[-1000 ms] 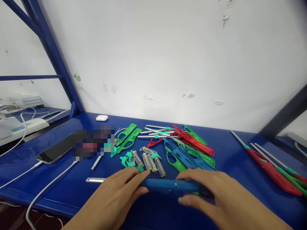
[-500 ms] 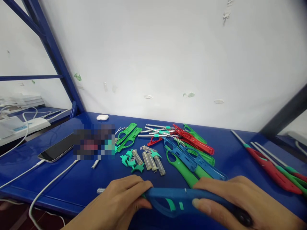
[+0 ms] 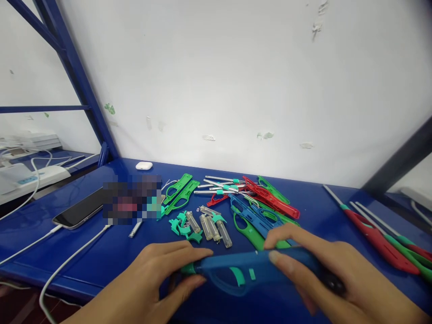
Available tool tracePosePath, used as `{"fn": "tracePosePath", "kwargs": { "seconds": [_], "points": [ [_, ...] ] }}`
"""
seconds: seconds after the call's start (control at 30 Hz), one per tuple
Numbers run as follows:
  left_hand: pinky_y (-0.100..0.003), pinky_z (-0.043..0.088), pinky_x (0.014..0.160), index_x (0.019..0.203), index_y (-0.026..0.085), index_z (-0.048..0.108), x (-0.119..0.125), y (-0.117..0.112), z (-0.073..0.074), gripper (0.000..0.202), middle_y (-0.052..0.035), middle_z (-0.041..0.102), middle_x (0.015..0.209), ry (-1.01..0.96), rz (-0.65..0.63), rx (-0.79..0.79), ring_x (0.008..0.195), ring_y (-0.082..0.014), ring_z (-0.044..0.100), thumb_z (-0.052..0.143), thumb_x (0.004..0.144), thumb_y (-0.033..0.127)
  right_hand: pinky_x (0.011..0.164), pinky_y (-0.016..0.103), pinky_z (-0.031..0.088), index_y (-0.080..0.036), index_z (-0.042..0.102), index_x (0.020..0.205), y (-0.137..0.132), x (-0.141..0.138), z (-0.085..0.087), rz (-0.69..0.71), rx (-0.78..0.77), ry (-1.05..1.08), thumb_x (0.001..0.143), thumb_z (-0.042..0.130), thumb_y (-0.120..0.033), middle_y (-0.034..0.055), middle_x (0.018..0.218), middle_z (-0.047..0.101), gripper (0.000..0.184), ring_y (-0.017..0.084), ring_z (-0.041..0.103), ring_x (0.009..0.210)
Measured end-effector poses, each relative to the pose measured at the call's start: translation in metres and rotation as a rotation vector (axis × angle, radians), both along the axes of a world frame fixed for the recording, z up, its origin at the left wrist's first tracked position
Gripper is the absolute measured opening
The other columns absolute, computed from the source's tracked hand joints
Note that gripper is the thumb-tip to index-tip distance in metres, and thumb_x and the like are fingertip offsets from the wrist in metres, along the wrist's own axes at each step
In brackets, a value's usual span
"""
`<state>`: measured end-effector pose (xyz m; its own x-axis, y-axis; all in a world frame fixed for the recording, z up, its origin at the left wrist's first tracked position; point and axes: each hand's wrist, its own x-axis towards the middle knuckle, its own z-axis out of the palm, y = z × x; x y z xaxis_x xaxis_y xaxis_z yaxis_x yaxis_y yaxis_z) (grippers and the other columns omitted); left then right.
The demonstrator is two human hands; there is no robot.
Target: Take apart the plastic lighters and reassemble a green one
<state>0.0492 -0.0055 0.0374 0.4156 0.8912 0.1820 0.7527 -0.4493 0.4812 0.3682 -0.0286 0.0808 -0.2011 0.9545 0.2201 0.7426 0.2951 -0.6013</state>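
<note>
We hold the blue lighter [image 3: 226,263] over the counter [image 3: 111,252], left hand [image 3: 162,265] pinching its nose, right hand [image 3: 317,265] wrapped around its handle. It looks assembled, like the lighters [image 3: 378,238] at right; shells [image 3: 270,193], tubes [image 3: 224,177] and tanks [image 3: 224,234] lie loose.
</note>
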Motion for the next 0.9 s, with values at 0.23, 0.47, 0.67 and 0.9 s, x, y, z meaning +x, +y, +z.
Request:
{"fn": "tracePosePath", "kwargs": {
  "seconds": [0.23, 0.47, 0.67, 0.9],
  "points": [
    [-0.025, 0.06, 0.105, 0.139, 0.043, 0.071, 0.009, 0.004, 0.001, 0.039, 0.006, 0.078, 0.135, 0.035, -0.007, 0.278, 0.123, -0.0159, 0.076, 0.053, 0.109, 0.059, 0.049, 0.02, 0.035, -0.03, 0.068, 0.121, 0.013, -0.008, 0.002, -0.051, -0.403, 0.491, 0.103, 0.05, -0.078, -0.0026, 0.071, 0.06, 0.054, 0.011, 0.044, 0.056],
    [-0.019, 0.063, 0.095, 0.134, 0.035, 0.075, 0.012, 0.008, 0.008, 0.038, 0.0003, 0.083, 0.123, 0.066, -0.106, 0.329, 0.111, -0.0173, 0.081, 0.045, 0.114, 0.046, 0.048, 0.025, 0.036, -0.026, 0.07, 0.136, 0.006, -0.005, -0.002, -0.219, -0.526, 0.788, 0.092, 0.072, -0.072, -0.0058, 0.063, 0.046, 0.064, 0.01, 0.03, 0.051],
    [-0.013, 0.063, 0.081, 0.131, 0.028, 0.075, 0.017, 0.007, 0.018, 0.043, -0.0035, 0.083, 0.118, 0.013, -0.174, 0.379, 0.098, -0.0148, 0.083, 0.035, 0.115, 0.032, 0.044, 0.024, 0.032, -0.027, 0.068, 0.145, 0.011, -0.014, -0.001, -0.292, -0.405, 0.685, 0.091, 0.072, -0.071, -0.0016, 0.071, 0.059, 0.07, 0.011, 0.04, 0.053],
    [-0.019, 0.065, 0.075, 0.129, 0.025, 0.076, 0.019, 0.011, 0.008, 0.051, -0.0064, 0.084, 0.115, 0.145, -0.149, 0.489, 0.084, -0.0169, 0.083, 0.028, 0.117, 0.034, 0.047, 0.026, 0.038, -0.024, 0.076, 0.132, 0.022, -0.024, 0.003, -0.315, -0.199, 0.576, 0.086, 0.075, -0.058, -0.0006, 0.068, 0.062, 0.058, 0.015, 0.049, 0.055]
  ]
}}
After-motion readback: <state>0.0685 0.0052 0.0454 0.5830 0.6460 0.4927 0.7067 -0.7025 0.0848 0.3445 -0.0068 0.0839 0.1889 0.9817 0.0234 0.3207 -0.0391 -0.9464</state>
